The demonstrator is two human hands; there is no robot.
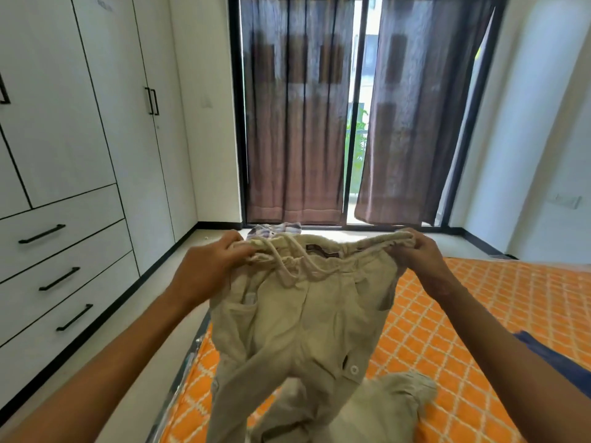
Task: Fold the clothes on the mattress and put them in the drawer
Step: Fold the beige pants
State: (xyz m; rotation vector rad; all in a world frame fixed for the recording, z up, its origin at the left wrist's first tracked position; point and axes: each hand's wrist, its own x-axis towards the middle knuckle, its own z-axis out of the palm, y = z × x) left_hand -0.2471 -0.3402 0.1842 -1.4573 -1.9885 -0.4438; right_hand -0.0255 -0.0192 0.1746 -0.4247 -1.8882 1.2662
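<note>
Beige drawstring trousers (297, 324) hang in the air over the orange patterned mattress (479, 314). My left hand (211, 260) grips the left end of the waistband, and my right hand (419, 254) grips the right end. The legs droop down and crumple on the mattress near the bottom of the view. A striped garment (271, 230) peeks out just beyond the waistband. A blue garment (556, 359) lies on the mattress behind my right forearm. Three white drawers (64, 270) with black handles stand shut in the wardrobe at the left.
White wardrobe doors (96, 91) line the left wall. A strip of pale floor (153, 314) runs between wardrobe and mattress. Dark curtains (303, 123) cover a sliding glass door straight ahead, with a gap between them. A white wall is at the right.
</note>
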